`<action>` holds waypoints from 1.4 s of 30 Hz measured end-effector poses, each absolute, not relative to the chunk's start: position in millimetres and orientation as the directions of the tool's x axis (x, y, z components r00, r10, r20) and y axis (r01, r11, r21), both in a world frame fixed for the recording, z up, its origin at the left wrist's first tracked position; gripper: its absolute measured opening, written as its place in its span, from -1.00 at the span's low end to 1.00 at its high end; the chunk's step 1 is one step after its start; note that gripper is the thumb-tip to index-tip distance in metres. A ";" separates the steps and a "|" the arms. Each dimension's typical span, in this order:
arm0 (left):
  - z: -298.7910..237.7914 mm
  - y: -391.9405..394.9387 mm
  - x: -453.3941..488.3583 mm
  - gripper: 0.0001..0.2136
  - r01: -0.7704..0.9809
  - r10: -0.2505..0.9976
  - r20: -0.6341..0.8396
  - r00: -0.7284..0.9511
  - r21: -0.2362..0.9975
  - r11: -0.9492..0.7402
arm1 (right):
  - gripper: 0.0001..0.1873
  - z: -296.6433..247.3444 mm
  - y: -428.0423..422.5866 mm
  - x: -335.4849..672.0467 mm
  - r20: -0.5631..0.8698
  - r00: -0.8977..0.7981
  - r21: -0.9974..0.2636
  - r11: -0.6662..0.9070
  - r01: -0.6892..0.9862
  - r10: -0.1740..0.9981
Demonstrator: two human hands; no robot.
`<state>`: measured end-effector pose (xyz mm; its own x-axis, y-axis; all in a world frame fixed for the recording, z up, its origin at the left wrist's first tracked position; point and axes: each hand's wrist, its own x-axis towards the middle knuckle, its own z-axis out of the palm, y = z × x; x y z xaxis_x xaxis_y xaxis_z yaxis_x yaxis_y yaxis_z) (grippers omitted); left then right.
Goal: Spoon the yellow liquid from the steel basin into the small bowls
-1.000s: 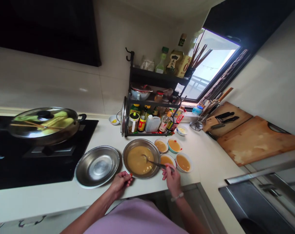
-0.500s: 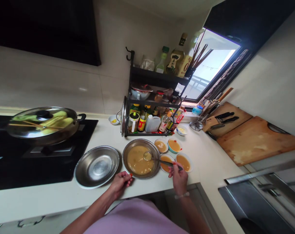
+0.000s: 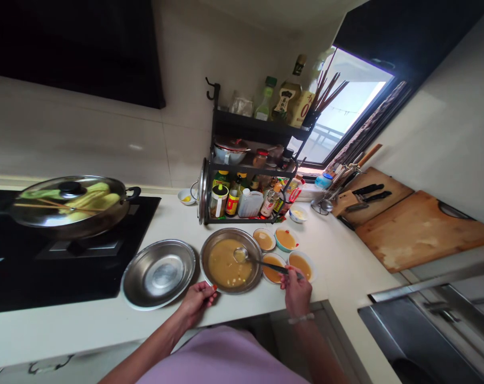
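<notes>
At the bench point(image 3: 338, 250), a person's left hand point(image 3: 197, 303) pinches the rim of a steel bowl point(image 3: 205, 261) of yellowish-brown liquid point(image 3: 225, 269) while the right hand point(image 3: 298, 293) grips a ladle point(image 3: 269, 265), its cup inside. A steady rim and level ladle serve best — drips could reach the filled small bowls point(image 3: 314, 272) alongside. On the rack point(image 3: 245, 125), a carton point(image 3: 304, 108) reads "0"; bottle labels point(image 3: 285, 100) are illegible.
</notes>
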<state>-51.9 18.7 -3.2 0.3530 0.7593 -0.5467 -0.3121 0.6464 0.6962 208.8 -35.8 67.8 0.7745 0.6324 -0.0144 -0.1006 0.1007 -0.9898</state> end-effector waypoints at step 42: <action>-7.8 18.7 -51.4 -0.74 -0.323 0.763 -0.550 0.341 0.694 0.644 | -0.57 47.2 -50.3 168.1 0.132 0.542 -0.987 0.057 0.154 0.830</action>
